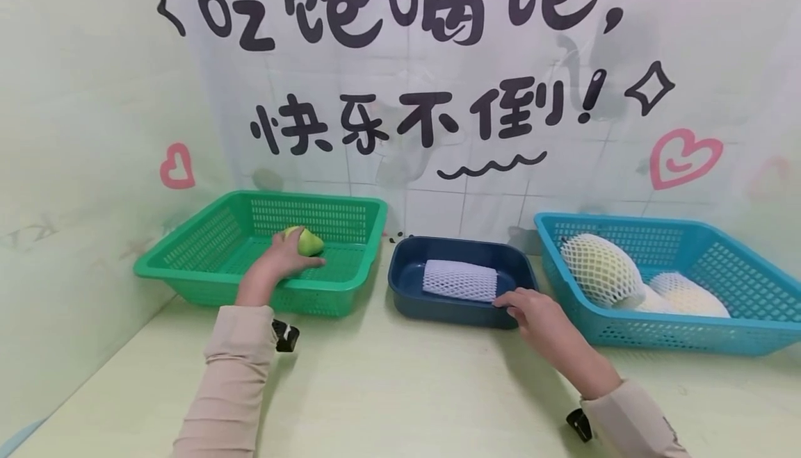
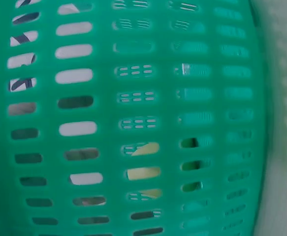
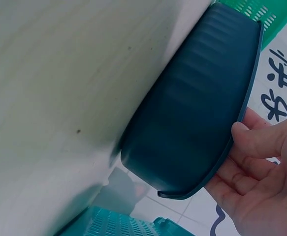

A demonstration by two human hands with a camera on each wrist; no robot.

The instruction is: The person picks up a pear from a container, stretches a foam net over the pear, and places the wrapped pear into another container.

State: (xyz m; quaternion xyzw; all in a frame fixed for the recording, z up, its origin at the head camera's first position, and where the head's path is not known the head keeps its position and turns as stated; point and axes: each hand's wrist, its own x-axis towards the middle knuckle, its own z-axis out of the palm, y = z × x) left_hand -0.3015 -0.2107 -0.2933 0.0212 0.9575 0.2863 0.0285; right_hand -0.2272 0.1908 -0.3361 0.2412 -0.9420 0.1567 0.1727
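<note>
My left hand (image 1: 284, 258) reaches into the green basket (image 1: 206, 277), fingers over the left of a yellow-green fruit (image 1: 311, 243), perhaps a pear. Its thumb stretches out in front of the fruit, apart from it. In the left wrist view the basket's slotted wall (image 2: 101, 113) hides the hand; yellow shows through some slots. My right hand (image 1: 538, 319) holds the near right rim of a dark blue tray (image 1: 438, 308), thumb outside and fingers over the edge, as the right wrist view shows. Inside the tray lies a white foam net sleeve (image 1: 459, 281).
At the right stands a blue basket (image 1: 688, 333) with several pale fruits (image 1: 602, 270) in foam nets. Behind the containers rises a tiled wall (image 1: 432, 211) covered by a printed sheet with dark lettering. All containers rest on a pale tabletop (image 1: 388, 388).
</note>
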